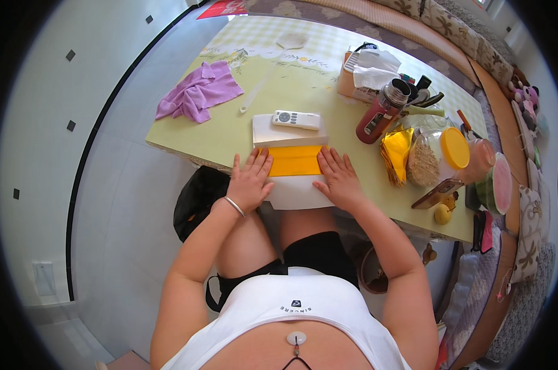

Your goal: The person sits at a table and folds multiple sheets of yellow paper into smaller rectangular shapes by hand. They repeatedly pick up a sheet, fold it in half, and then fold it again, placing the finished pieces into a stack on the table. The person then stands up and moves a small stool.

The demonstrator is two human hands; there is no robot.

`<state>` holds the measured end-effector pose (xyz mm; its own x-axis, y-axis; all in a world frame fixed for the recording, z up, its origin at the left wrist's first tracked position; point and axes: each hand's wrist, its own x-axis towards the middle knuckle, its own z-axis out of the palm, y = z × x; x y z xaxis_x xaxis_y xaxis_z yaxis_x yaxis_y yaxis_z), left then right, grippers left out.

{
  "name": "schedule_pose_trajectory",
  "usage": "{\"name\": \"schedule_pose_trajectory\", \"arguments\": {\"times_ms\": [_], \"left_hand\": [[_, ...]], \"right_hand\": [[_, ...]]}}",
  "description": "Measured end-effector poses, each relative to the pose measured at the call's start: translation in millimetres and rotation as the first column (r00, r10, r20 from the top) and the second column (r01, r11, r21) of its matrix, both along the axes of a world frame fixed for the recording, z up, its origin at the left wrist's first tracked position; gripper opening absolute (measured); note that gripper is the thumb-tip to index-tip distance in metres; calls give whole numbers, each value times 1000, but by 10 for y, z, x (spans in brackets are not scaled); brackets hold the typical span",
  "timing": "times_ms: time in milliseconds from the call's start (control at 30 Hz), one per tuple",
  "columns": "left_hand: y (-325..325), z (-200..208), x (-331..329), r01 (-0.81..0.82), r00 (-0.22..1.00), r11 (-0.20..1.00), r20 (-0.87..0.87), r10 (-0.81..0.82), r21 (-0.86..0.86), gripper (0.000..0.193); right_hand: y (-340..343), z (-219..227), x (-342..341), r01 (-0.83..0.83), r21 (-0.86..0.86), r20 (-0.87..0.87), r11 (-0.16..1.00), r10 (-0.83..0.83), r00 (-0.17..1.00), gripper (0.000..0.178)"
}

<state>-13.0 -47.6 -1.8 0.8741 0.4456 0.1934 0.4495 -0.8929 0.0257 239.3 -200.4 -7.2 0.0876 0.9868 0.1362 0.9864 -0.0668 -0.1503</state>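
Observation:
A shiny golden-yellow sheet (295,161) lies at the table's near edge, between my two hands. My left hand (251,180) rests on its left end, fingers stretched out flat. On the right end lies my right hand (342,180), its fingers also straight and slightly spread. Neither hand grips anything. Under the golden sheet, white paper (300,192) reaches past the table edge toward my lap. Just beyond it, a white stack of paper or a flat box (269,131) carries a white remote control (296,119); which of the two it is I cannot tell.
At the left lies a crumpled purple cloth (202,92). On the right stand a red thermos (383,114), a tissue box (356,83), folded gold sheets (396,154), a yellow-lidded jar (427,161), a propped phone (438,193) and a cut watermelon (496,184).

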Motion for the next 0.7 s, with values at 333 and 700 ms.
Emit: {"name": "schedule_pose_trajectory", "arguments": {"times_ms": [333,700], "left_hand": [[374,153,163,93,992,992,72,-99,87,18],[-356,115,512,126,870,969,493,-6,-210,10]], "right_hand": [[120,277,-152,-19,178,132,984,-5,991,35],[258,93,-251,52,464,-385,884,149,911,9]]}}
